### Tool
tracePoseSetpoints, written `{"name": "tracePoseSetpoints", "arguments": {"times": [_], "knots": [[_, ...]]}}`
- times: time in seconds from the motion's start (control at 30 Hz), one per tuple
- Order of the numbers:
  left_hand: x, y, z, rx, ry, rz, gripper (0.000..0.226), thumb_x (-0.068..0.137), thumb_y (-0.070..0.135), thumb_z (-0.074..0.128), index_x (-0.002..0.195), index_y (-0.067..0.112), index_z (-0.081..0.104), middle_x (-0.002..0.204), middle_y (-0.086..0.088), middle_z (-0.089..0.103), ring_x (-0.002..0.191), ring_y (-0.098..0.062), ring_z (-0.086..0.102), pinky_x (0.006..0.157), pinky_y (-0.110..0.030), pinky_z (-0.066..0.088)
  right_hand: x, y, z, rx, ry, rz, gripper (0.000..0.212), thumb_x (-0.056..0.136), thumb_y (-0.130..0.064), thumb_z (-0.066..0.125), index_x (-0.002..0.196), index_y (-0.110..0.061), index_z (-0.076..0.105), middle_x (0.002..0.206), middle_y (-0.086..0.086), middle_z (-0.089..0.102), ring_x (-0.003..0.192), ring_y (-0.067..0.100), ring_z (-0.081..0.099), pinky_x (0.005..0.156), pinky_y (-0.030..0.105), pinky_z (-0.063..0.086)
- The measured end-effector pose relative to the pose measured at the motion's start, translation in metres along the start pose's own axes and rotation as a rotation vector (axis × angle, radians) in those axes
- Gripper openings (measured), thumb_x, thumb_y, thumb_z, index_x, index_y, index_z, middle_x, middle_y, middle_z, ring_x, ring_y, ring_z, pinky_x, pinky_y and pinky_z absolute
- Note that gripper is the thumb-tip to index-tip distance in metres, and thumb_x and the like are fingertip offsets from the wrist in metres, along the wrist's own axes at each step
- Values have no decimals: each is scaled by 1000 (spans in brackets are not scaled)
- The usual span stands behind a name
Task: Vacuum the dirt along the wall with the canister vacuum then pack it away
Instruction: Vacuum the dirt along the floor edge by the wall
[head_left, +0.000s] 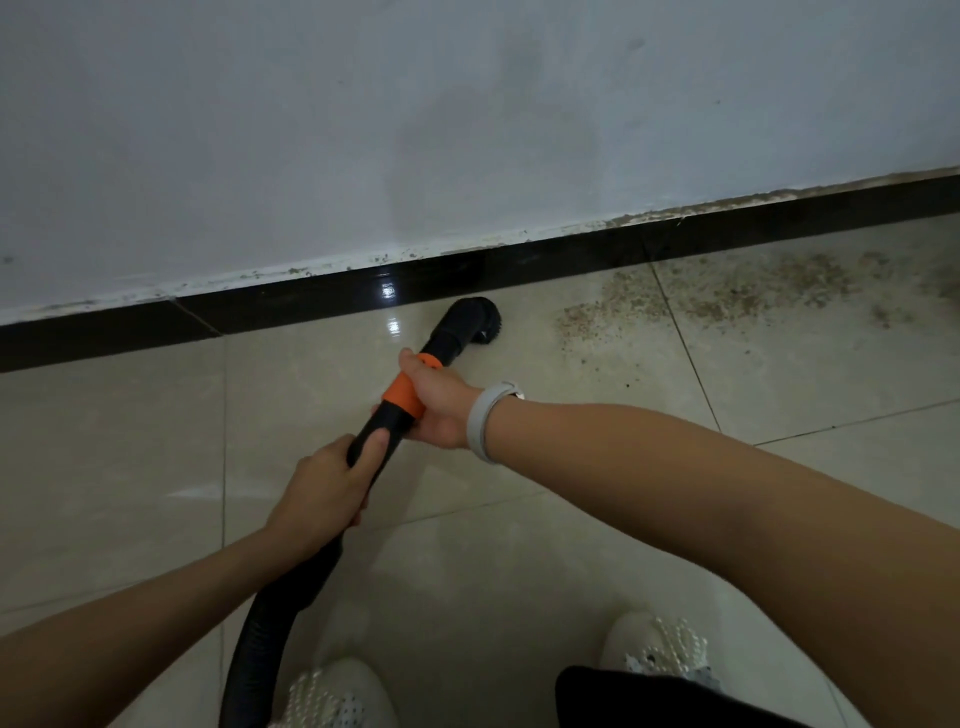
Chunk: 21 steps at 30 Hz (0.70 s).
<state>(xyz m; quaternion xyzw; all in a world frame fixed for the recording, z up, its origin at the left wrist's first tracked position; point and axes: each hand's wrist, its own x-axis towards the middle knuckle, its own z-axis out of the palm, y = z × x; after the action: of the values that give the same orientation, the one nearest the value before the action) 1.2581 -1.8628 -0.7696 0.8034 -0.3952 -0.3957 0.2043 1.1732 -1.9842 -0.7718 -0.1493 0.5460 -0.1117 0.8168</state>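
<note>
I see a pale wall (467, 130) over a black skirting strip (311, 306), and below it glossy beige floor tiles (104, 467). Low on the left, the black ribbed hose (270, 623) climbs from the bottom edge of the floor, passing beside a white shoe (337, 696). My left hand (324, 493) grasps the hose's black rigid tube, fingers wrapped round it, thumb on top. Just ahead, my right hand (436, 405) clenches round the orange collar (405, 397), a pale wristband (480, 421) on that wrist. Beyond it the black brush nozzle (470, 325) sits on the tile just beside the skirting. To its right, brown dirt (701, 301) lies scattered along the floor's wall edge toward the far right. A second white shoe (654, 649) shows at the bottom right.
</note>
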Motion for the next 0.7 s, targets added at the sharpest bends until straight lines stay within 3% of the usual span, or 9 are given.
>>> {"name": "tracePoseSetpoints", "arguments": {"times": [0.13, 0.3, 0.4, 0.53, 0.7], "knots": [[-7, -8, -1, 15, -81, 28, 41, 93, 45, 45, 73, 11, 55, 45, -2, 57, 34, -12, 52, 38, -19, 41, -6, 22, -11, 44, 74, -43, 40, 93, -38, 55, 120, -14, 38, 129, 16, 51, 107, 35, 59, 83, 47, 53], [-23, -12, 9, 209, -315, 131, 32, 94, 45, 45, 76, 20, 54, 52, 2, 57, 39, -6, 52, 50, -25, 46, -36, 57, -53, 5, 252, -46, 27, 94, -34, 53, 104, -11, 45, 111, 12, 53, 97, 29, 59, 62, 37, 54], [-25, -4, 22, 301, -388, 172, 34, 93, 50, 43, 79, 20, 53, 63, 0, 61, 50, -11, 55, 59, -32, 48, -48, 64, -70, 38, 331, -56, 24, 95, -31, 52, 105, -11, 46, 109, 13, 54, 101, 32, 59, 68, 39, 55], [-19, 11, 41, 331, -429, 219, 38, 93, 51, 43, 84, 17, 55, 67, -4, 62, 54, -16, 57, 59, -33, 48, -53, 61, -84, 220, 438, -135, 15, 94, -23, 53, 88, -11, 45, 88, 10, 53, 75, 27, 62, 60, 37, 54], [-1, 29, 53, 347, -449, 279, 41, 90, 56, 43, 80, 17, 52, 67, -5, 61, 54, -18, 55, 56, -32, 45, -46, 49, -93, 461, 520, -246, 15, 91, -14, 52, 82, -8, 43, 68, 9, 49, 51, 23, 58, 52, 33, 53]]}}
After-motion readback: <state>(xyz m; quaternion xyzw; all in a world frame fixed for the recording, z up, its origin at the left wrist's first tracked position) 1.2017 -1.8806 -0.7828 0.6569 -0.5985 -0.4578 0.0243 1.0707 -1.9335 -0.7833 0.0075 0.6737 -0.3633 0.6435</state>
